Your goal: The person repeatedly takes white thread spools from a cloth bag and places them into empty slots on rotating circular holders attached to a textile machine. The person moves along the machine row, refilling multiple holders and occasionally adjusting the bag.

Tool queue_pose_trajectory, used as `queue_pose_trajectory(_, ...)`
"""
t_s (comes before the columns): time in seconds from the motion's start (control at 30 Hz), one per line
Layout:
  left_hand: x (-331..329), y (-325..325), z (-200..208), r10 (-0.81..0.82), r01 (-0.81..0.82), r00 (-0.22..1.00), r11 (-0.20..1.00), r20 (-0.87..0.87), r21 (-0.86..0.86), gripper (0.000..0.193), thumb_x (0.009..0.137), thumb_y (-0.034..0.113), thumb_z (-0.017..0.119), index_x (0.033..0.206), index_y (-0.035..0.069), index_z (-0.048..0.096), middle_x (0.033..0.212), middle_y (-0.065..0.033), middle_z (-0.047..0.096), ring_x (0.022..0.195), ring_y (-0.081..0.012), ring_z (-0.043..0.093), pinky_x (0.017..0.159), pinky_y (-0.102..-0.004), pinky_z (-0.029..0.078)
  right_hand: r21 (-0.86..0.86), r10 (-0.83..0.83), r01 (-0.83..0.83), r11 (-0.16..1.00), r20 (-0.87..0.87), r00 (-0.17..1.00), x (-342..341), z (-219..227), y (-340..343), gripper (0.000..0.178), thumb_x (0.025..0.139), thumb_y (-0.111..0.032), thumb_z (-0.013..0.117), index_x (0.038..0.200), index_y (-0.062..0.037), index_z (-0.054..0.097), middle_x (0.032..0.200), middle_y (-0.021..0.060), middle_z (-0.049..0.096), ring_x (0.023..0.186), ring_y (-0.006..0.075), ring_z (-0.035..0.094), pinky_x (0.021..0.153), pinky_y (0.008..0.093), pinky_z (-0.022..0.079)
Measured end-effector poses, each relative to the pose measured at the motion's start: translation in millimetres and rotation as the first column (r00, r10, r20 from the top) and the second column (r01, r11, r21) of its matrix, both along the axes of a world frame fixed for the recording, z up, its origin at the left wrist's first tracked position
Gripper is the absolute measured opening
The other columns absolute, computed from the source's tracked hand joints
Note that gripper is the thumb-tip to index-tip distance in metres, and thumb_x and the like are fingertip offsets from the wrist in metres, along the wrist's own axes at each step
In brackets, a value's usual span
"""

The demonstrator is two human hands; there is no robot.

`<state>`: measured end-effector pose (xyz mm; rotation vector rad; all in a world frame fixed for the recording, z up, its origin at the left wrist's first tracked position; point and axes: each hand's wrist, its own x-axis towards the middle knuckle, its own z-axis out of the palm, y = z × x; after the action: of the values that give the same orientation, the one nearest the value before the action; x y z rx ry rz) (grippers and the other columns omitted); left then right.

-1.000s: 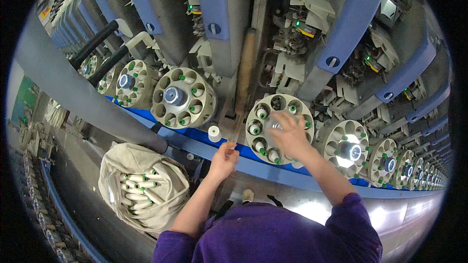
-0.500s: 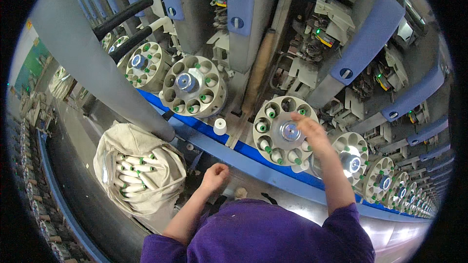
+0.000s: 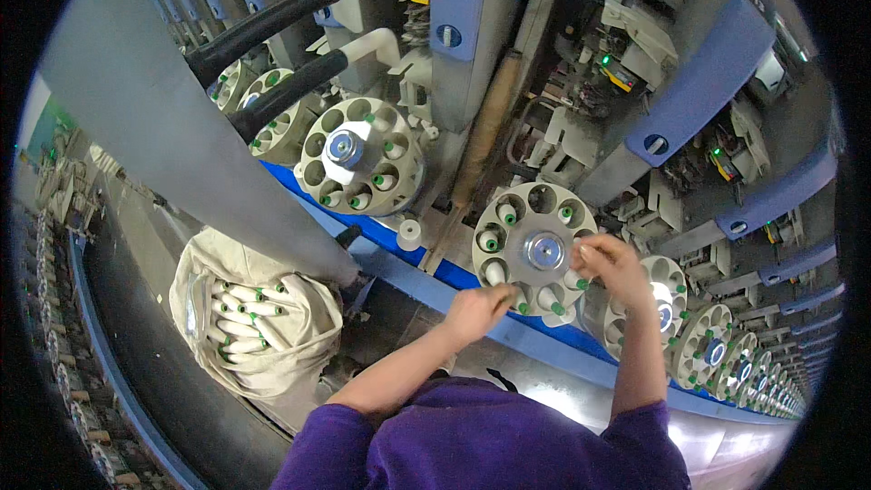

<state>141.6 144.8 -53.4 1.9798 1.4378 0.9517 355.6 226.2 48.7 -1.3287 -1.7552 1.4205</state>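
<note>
A round cream bobbin magazine (image 3: 537, 200) with a shiny hub stands in front of me. Several white yarn bobbins with green tips sit in its round pockets, one of them a bobbin (image 3: 494, 271) at the left side. At the magazine's lower rim is my left hand (image 3: 475, 316), fingers pinched together beside a green bobbin tip. Over the right rim my right hand (image 3: 619, 269) has its fingers curled together, close to another green tip. Whatever either hand pinches, perhaps nothing, is too small to make out.
A cream cloth sack (image 3: 299, 318) of bobbins stands at lower left, beside a thick grey post (image 3: 209, 145). A second magazine (image 3: 318, 141) is at the left, with a white cone (image 3: 409, 235) near it. A blue rail (image 3: 408, 281) runs below the magazines.
My left hand has moved right and up, from beside my body to the magazine's lower rim. My right hand has shifted down and right, from over the top pockets to the right rim.
</note>
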Motion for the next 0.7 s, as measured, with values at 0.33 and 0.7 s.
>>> queue_pose_trajectory(0.33,6.2,-62.7,11.1,-0.32,0.341,0.935,0.93,-0.155,0.137,0.024,0.073,0.018,0.062,0.095,0.009,0.059,0.077,-0.006,0.062,0.071,-0.0225,0.062,0.065,-0.0358,0.05,0.168,0.221,-0.369,0.914,0.556,0.801,-53.6,-63.3,-17.2,0.031,0.092,-0.028,0.043,0.091,-0.0009,0.057,0.082,0.0179,0.062,0.077,0.0281,0.063,0.07,0.0358,0.049)
queue_pose_trajectory(0.7,-0.4,-72.8,3.3,-0.261,0.26,0.964,0.965,-0.044,-0.026,0.027,0.076,0.023,0.063,0.099,0.011,0.058,0.082,-0.0091,0.063,0.069,-0.0263,0.062,0.057,-0.0366,0.05,0.138,0.218,-0.388,0.911,0.639,0.738,-65.5,-113.9,-15.9,0.043,0.089,-0.038,0.036,0.081,-0.0051,0.064,0.081,0.0197,0.062,0.079,0.0412,0.058,0.074,0.0491,0.045)
